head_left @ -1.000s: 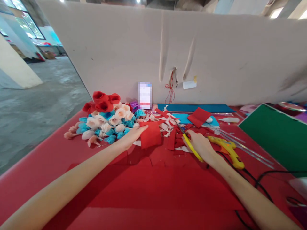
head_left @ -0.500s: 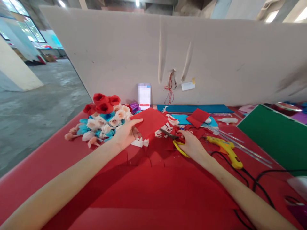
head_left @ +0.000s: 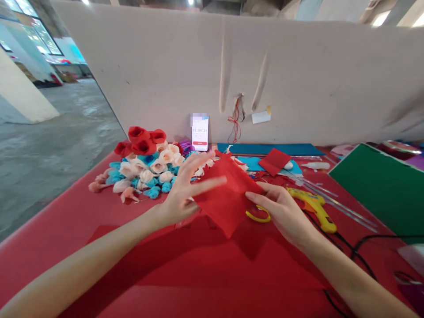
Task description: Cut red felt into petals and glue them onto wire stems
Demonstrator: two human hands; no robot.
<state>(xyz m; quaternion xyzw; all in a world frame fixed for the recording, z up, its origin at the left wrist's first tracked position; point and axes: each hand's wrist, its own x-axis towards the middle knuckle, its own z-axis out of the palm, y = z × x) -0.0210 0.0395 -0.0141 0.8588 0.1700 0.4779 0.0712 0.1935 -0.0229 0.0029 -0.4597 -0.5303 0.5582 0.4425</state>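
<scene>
A red square of paper (head_left: 228, 194) is held up in front of me with one corner pointing down. My right hand (head_left: 276, 205) pinches its right corner between thumb and fingers. My left hand (head_left: 185, 190) is at the left side of the square with its fingers spread and slightly blurred; one finger passes in front of the paper. Below the right part of the square, the yellow handle of the scissors (head_left: 259, 216) shows on the table, while their blades are hidden. A larger red sheet (head_left: 212, 260) lies nearer to me.
Paper flowers (head_left: 145, 163) in red, white and blue are heaped at the left. A phone (head_left: 199, 134) leans on the white panel (head_left: 165, 66). On the right lie a yellow glue gun (head_left: 313, 207) with its black cable, another red square (head_left: 274, 161) and a green board (head_left: 380, 190).
My right hand has let go of the scissors, which now lie on the table, and has taken the red square's right corner. The left hand's fingers have opened, and the square has shifted right and turned.
</scene>
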